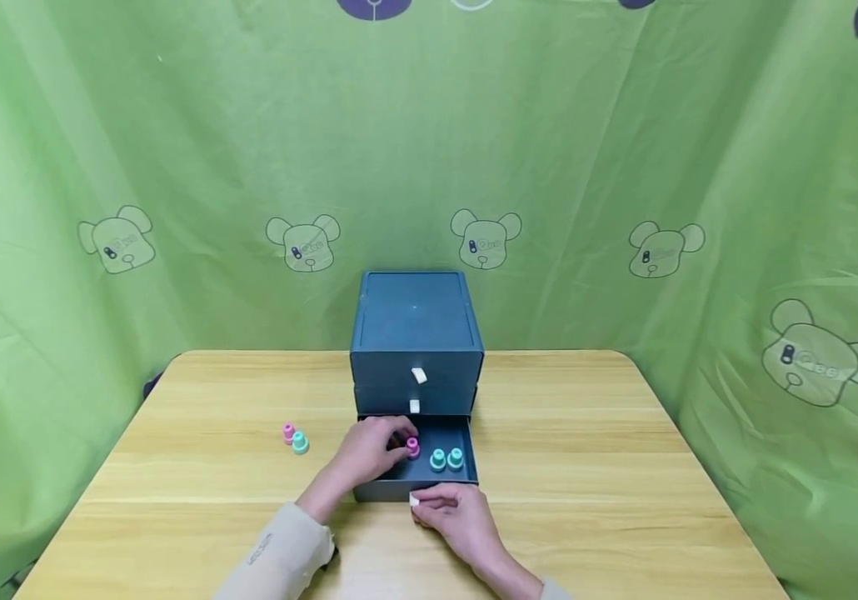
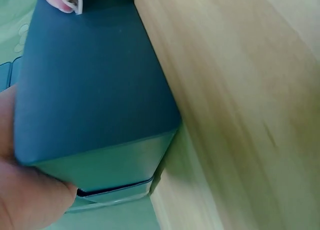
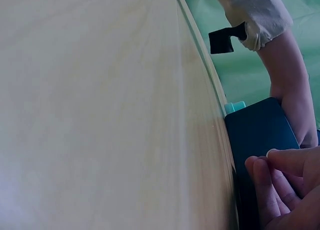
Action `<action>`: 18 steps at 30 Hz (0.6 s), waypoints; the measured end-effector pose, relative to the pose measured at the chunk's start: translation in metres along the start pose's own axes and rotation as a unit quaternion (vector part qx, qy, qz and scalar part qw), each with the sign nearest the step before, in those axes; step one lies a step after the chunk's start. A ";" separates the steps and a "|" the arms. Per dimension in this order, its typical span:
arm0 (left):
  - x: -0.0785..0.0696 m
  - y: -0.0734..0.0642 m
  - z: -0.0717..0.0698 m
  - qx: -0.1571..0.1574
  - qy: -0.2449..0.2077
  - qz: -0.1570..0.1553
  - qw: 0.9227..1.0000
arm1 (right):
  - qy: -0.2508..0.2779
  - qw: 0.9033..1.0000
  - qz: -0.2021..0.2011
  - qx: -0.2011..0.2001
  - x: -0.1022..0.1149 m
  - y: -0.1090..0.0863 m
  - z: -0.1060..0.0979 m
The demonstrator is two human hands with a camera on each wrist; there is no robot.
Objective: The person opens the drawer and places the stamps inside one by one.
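A dark blue drawer cabinet (image 1: 414,312) stands on the table with its bottom drawer (image 1: 380,492) pulled out. My left hand (image 1: 371,448) reaches over the drawer's left side, its thumb and fingertips around a small pink stepped peg (image 1: 412,448). The left wrist view shows part of this hand (image 2: 30,195) beside the drawer front (image 2: 100,79), with its fingertips hidden. At the front, my right hand (image 1: 461,518) pinches the drawer's small white pull tab (image 1: 414,500). Two teal pegs (image 1: 438,460) stand side by side in the drawer's right half.
Left of the cabinet, another pink peg (image 1: 289,432) and a teal peg (image 1: 300,442) stand on the wooden table (image 1: 586,467). Two upper drawers with white pull tabs (image 1: 419,375) are closed. A green curtain (image 1: 549,150) hangs behind and at both sides.
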State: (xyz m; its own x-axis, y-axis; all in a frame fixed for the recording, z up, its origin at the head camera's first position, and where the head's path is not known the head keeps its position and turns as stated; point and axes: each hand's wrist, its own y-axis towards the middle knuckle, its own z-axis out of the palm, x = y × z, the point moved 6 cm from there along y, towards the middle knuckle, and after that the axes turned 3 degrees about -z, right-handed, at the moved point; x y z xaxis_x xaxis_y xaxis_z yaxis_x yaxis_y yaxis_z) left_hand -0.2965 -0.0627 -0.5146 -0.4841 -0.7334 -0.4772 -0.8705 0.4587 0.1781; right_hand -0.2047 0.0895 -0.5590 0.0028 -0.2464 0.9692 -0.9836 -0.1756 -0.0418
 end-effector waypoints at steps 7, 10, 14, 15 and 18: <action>0.001 -0.011 -0.018 -0.006 -0.042 -0.015 0.999 | -0.002 1.000 0.004 -0.003 0.001 -0.001 0.000; 0.004 -0.017 -0.028 -0.015 -0.052 -0.018 0.998 | -0.003 1.000 0.004 -0.004 0.000 -0.001 0.000; 0.012 -0.026 -0.042 -0.032 -0.061 -0.038 0.997 | -0.010 1.000 0.006 -0.006 -0.001 0.000 0.001; 0.015 -0.029 -0.046 -0.037 -0.064 -0.047 0.996 | -0.010 1.000 0.007 -0.006 -0.001 0.000 0.001; 0.026 -0.036 -0.058 -0.055 -0.069 -0.069 0.994 | -0.012 1.000 0.008 -0.008 -0.001 0.000 0.001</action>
State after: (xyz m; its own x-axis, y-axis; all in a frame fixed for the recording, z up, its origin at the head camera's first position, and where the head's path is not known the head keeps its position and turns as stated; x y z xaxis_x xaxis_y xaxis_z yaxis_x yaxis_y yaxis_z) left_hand -0.2824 -0.1274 -0.4832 -0.3491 -0.7064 -0.6158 -0.9360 0.2947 0.1925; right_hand -0.2043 0.0883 -0.5600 -0.0091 -0.2711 0.9625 -0.9864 -0.1554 -0.0531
